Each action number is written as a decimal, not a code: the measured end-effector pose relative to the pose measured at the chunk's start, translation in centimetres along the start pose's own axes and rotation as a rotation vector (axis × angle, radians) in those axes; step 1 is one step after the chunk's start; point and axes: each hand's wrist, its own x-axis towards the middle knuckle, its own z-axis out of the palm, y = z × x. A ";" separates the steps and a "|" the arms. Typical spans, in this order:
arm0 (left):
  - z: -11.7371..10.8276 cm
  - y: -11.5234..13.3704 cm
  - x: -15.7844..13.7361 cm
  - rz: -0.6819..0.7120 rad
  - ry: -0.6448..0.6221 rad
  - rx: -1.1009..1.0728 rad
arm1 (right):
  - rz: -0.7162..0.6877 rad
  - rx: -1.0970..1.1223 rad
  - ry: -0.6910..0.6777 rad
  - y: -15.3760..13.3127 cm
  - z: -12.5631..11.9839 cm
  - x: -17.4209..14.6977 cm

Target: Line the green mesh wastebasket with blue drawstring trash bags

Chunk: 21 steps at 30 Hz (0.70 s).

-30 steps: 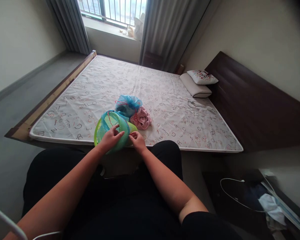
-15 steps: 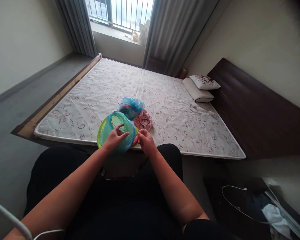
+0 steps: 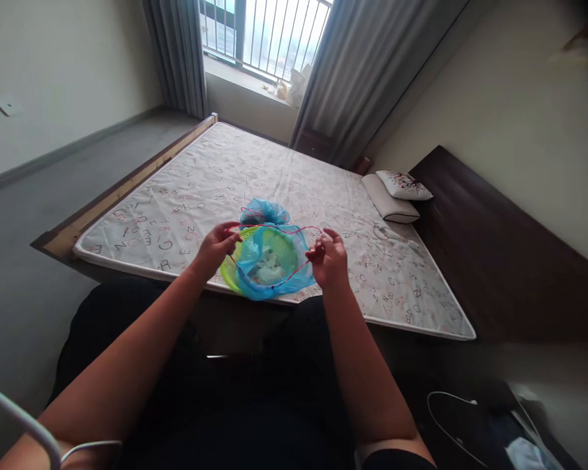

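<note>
Your left hand (image 3: 219, 246) has its grip pinched on the red drawstring (image 3: 298, 269), and your right hand (image 3: 329, 256) has its fingertips closed on the same cord, so it spreads in a loop between them. The cord runs along the mouth of the blue bag (image 3: 296, 284), which sits inside the green basket (image 3: 227, 273) at the near edge of the mattress (image 3: 323, 186). Whitish scraps (image 3: 268, 269) lie in the bag. Just behind stands a bunched blue bundle (image 3: 270, 210).
</note>
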 end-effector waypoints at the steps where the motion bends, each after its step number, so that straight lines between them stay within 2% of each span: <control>1: -0.6 0.8 0.6 0.029 0.045 0.012 | -0.037 -0.013 0.006 -0.9 0.0 0.4; 4: -1.3 3.6 2.0 0.137 0.140 0.098 | -0.171 -0.097 0.022 -3.7 0.2 1.6; 6: -0.6 5.6 2.6 0.218 0.146 0.194 | -0.297 -0.258 0.033 -5.4 0.4 1.8; 10: 2.4 8.7 1.8 0.351 0.069 0.320 | -0.587 -0.844 0.042 -7.5 1.9 0.5; 12: 4.0 9.4 0.6 0.403 -0.015 0.371 | -0.667 -1.065 -0.052 -7.6 3.2 -1.0; 14: 5.3 9.6 -0.6 0.466 -0.137 0.425 | -0.664 -1.140 -0.240 -6.9 4.7 -2.5; 17: 6.5 9.0 -2.0 0.579 -0.286 0.447 | -0.523 -1.089 -0.516 -5.2 6.6 -3.9; 19: 6.9 8.4 -2.5 0.657 -0.266 0.406 | -0.419 -1.031 -0.550 -4.3 7.3 -4.1; 21: 7.2 7.8 -2.7 0.712 -0.178 0.354 | -0.361 -0.995 -0.481 -3.9 7.6 -4.1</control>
